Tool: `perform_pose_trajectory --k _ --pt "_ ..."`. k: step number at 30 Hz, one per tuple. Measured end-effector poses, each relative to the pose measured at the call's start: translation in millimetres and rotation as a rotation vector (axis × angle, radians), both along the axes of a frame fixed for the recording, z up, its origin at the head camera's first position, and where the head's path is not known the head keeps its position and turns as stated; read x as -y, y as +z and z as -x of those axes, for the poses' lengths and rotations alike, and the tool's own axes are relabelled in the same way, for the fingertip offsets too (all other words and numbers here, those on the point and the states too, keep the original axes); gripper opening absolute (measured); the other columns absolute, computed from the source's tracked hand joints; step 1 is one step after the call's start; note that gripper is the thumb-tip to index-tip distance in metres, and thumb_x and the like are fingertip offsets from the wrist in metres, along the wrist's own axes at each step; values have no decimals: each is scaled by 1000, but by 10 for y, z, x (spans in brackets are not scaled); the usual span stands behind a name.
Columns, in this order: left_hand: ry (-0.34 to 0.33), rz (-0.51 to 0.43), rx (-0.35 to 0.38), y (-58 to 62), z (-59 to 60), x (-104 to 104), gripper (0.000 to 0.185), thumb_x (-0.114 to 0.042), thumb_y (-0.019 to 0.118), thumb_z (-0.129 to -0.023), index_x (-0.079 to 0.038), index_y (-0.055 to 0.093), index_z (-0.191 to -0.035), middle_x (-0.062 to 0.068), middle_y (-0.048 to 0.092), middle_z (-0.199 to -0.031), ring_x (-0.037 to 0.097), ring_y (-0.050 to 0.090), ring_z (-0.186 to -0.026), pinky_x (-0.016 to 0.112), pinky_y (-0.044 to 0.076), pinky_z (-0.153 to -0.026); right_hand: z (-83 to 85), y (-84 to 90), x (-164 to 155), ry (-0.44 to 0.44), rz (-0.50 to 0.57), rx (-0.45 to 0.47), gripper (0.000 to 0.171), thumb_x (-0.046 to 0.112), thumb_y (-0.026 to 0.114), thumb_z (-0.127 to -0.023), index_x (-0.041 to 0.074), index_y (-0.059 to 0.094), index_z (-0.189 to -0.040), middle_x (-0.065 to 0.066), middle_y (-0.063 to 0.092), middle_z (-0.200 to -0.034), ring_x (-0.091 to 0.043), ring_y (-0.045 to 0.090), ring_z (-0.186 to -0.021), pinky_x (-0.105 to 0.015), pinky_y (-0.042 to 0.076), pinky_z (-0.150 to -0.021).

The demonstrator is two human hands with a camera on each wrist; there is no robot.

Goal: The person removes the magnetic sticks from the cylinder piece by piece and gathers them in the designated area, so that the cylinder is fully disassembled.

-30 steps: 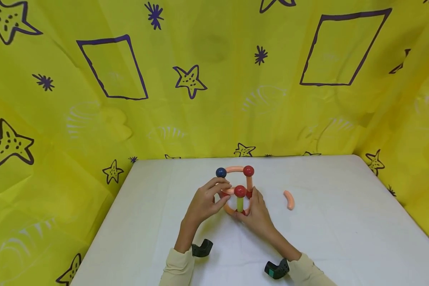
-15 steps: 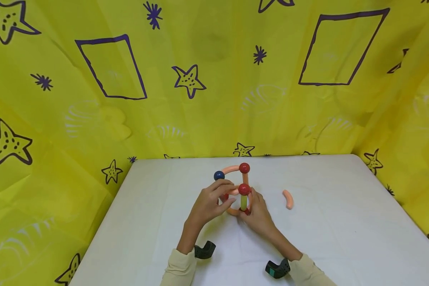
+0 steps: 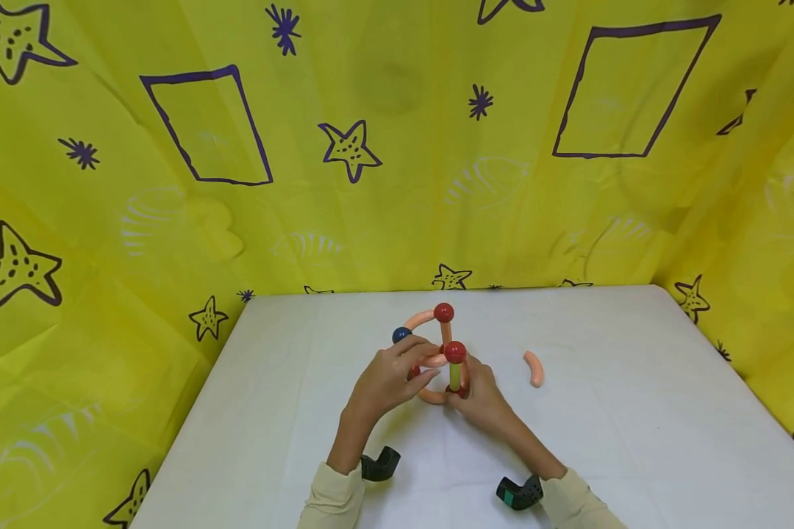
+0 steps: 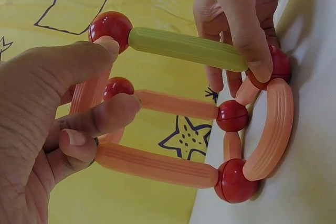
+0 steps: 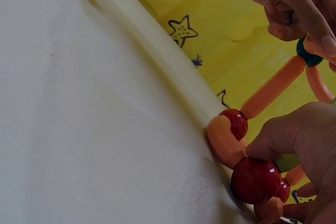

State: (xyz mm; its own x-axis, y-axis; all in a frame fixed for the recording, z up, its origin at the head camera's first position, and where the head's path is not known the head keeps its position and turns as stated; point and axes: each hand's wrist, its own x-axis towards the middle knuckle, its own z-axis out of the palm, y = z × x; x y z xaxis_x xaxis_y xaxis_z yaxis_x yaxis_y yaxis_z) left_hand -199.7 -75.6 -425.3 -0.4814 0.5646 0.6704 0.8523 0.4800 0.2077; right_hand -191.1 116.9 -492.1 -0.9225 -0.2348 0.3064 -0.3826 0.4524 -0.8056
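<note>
A frame of magnetic sticks and balls stands on the white table, with a blue ball and a red ball at its upper back. An upright green stick joins the upper front red ball to a lower red ball. My left hand pinches the upper curved orange stick between thumb and fingers, beside the upper front ball. With its thumb on the lower front ball, my right hand grips the base. Fingers hide part of the frame's left side.
A loose curved orange stick lies on the white-covered table, right of my right hand. Behind the table hangs a yellow cloth with purple drawings. Dark wrist cameras sit below both hands.
The frame has turned: its back red ball has shifted left, the blue ball left and nearer, and the front red ball right. Both hands keep their holds. The loose stick stays put.
</note>
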Motion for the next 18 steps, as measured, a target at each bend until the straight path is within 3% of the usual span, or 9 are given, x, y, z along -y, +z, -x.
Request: perform_pose_trajectory --k 2,5,9,12,18 --pt "3 9 -12 0 -6 -10 31 -17 74 -74 -11 63 -102 -2 59 -99 5 58 -74 9 43 -63 -28 56 -8 28 12 15 63 0 71 -69 30 46 -117 -2 48 -72 -20 49 -71 -29 38 -58" --pt "9 18 -30 -11 -9 -21 30 -17 74 -74 -11 63 -101 -2 59 -98 5 58 -74 9 44 -63 -26 96 -40 78 3 23 57 10 75 -71 28 48 -118 -5 52 -76 -22 51 -76 -33 40 -63" --pt "20 32 -48 -23 -7 -28 29 -19 74 -75 -11 63 -100 -2 59 -97 5 58 -73 10 44 -63 14 114 -147 62 -71 32 64 30 77 -69 24 48 -125 -4 57 -106 -24 49 -103 -47 41 -83" --pt "31 42 -52 -27 -5 -34 29 -21 74 -74 -11 63 -100 -2 60 -96 6 59 -73 10 45 -64 -1 225 -250 43 -98 45 70 34 75 -71 19 43 -131 -5 46 -129 -29 38 -119 -53 38 -88" --pt "69 56 -89 -13 -12 -30 29 -24 74 -74 -12 64 -98 -3 61 -93 6 60 -72 11 46 -64 -33 496 -334 98 -17 -91 60 23 71 -78 14 45 -131 -2 52 -123 -19 43 -111 -42 44 -78"
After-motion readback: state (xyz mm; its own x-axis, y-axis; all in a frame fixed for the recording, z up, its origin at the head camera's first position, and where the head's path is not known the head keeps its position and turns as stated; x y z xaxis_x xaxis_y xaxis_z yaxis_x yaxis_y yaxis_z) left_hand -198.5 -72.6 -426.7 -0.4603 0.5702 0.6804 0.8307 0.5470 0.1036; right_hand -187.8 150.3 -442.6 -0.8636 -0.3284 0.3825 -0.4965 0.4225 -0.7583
